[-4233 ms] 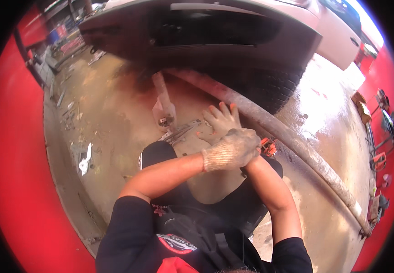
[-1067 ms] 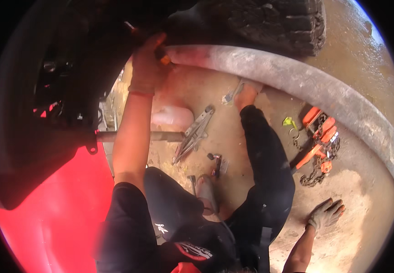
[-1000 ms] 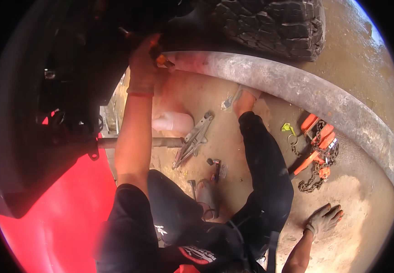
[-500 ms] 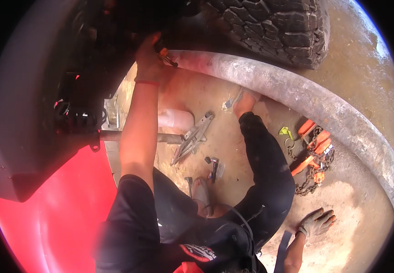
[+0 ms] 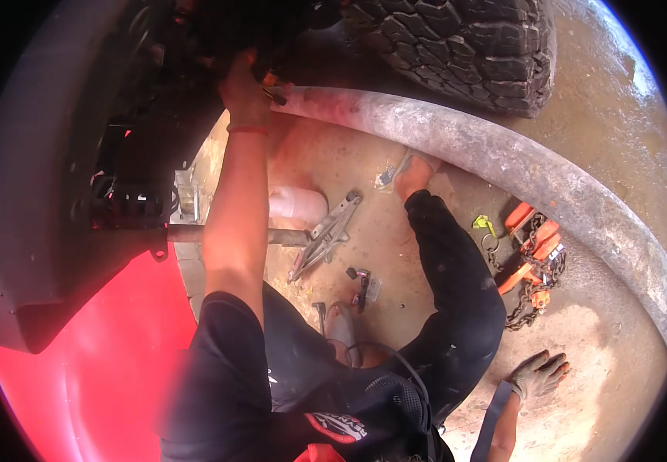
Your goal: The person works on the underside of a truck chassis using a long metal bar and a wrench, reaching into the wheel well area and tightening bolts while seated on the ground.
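Note:
My gloved left hand (image 5: pixel 239 91) is raised into the dark underside of the vehicle (image 5: pixel 79 154), its fingers closed round an orange-and-black hand tool (image 5: pixel 273 91), largely in shadow, beside the end of a long mottled metal pipe (image 5: pixel 456 138). My gloved right hand (image 5: pixel 541 375) lies on the concrete floor (image 5: pixel 556 416) at the lower right with fingers spread and nothing held. Above it lie an orange chain hoist (image 5: pixel 532 254) and a small yellow-green object with a ring (image 5: pixel 483 225). My bare-skinned left forearm spans the middle, and my legs are bent below.
A treaded tire (image 5: pixel 472 54) hangs at the top. A scissor jack (image 5: pixel 325 235), a pink-lit plastic container (image 5: pixel 299 202), a horizontal bar (image 5: pixel 279 236) and small tools (image 5: pixel 362 286) lie between the vehicle and my legs. A red panel (image 5: pixel 87 362) curves along the lower left.
Since the oldest frame my hands have parted: the left went up under the vehicle, the right down to the floor. Over the last second the left has shifted only slightly.

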`<state>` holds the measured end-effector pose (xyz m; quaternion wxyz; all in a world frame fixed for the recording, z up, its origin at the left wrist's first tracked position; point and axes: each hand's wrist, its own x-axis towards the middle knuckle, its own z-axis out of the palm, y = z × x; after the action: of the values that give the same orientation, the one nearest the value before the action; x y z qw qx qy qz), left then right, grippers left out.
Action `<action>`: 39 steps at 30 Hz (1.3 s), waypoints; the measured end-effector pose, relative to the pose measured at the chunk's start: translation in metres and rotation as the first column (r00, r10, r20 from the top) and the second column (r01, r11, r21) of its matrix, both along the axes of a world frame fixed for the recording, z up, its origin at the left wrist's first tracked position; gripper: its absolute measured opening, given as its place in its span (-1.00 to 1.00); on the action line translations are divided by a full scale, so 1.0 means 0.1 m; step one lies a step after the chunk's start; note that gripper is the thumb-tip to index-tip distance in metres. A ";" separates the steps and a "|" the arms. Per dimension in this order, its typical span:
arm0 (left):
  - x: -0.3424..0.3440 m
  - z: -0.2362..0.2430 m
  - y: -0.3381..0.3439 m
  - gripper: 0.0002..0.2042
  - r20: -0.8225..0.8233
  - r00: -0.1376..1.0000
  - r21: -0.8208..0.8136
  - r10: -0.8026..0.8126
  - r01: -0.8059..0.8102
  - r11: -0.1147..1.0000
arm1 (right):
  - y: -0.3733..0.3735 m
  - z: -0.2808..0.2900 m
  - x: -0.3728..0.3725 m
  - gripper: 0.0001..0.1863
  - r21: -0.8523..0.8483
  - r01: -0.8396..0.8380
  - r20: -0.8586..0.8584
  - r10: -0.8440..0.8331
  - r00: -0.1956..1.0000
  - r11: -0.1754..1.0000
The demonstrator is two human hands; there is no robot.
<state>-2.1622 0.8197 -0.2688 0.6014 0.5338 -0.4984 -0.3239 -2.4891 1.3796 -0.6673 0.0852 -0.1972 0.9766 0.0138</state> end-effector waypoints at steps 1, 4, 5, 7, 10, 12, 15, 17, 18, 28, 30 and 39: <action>0.19 -0.08 -0.16 -0.72 -0.001 1.000 0.003 -0.002 0.002 1.000 | 0.01 0.00 -0.01 -0.32 -0.002 -0.009 0.007 0.009 1.000 1.000; 0.49 -0.14 -0.39 -0.67 0.516 0.848 -0.247 0.118 0.016 0.969 | -0.05 0.03 0.01 -0.31 -0.015 -0.020 0.019 0.020 1.000 1.000; 0.20 -0.19 -0.23 -0.70 0.306 0.943 -0.122 0.134 -0.101 0.987 | -0.02 0.04 0.00 -0.31 0.000 -0.012 0.011 0.012 1.000 1.000; 0.14 -0.10 -0.14 -0.73 0.097 0.976 -0.001 0.195 -0.196 0.981 | 0.00 0.00 0.00 -0.31 -0.031 -0.017 0.007 0.017 1.000 0.999; 0.61 -0.12 -0.40 -0.81 0.370 0.925 -0.317 0.085 0.040 0.947 | 0.04 -0.10 -0.01 -0.31 -0.055 -0.043 -0.012 0.042 0.999 0.998; 0.64 -0.09 -0.41 -0.89 0.143 0.989 -0.133 -0.047 0.066 0.989 | 0.04 -0.10 -0.01 -0.32 -0.041 -0.061 -0.029 0.060 0.998 0.997; 0.55 -0.01 -0.42 -0.89 0.033 0.999 -0.082 0.038 -0.035 0.996 | -0.01 -0.02 0.01 -0.32 -0.051 -0.029 -0.015 0.029 0.999 0.998; 0.47 -0.01 -0.39 -0.88 -0.009 0.999 -0.079 0.046 -0.047 0.996 | -0.02 0.01 0.01 -0.33 -0.055 -0.023 -0.015 0.022 1.000 0.998; 0.46 -0.01 -0.39 -0.87 -0.049 0.997 -0.080 0.058 -0.062 0.995 | -0.02 0.02 0.01 -0.33 -0.056 -0.022 -0.014 0.021 1.000 0.998; 0.56 -0.05 -0.41 -0.61 0.124 0.987 -0.190 0.103 -0.078 0.979 | -0.06 0.07 0.02 -0.31 -0.050 -0.012 0.028 0.013 1.000 0.999; 0.51 -0.06 -0.39 -0.58 -0.005 0.994 -0.160 0.109 -0.109 0.981 | -0.06 0.08 0.02 -0.31 -0.059 -0.012 0.032 0.014 0.999 0.998; 0.40 0.07 -0.27 -0.77 -0.089 0.988 0.092 -0.124 0.132 0.987 | -0.02 0.00 0.02 -0.33 -0.067 -0.027 0.009 0.028 1.000 0.997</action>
<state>-2.1221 0.7924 -0.2617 0.5729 0.5155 -0.4900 -0.4075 -2.4867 1.3776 -0.6677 0.0831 -0.2135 0.9732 -0.0187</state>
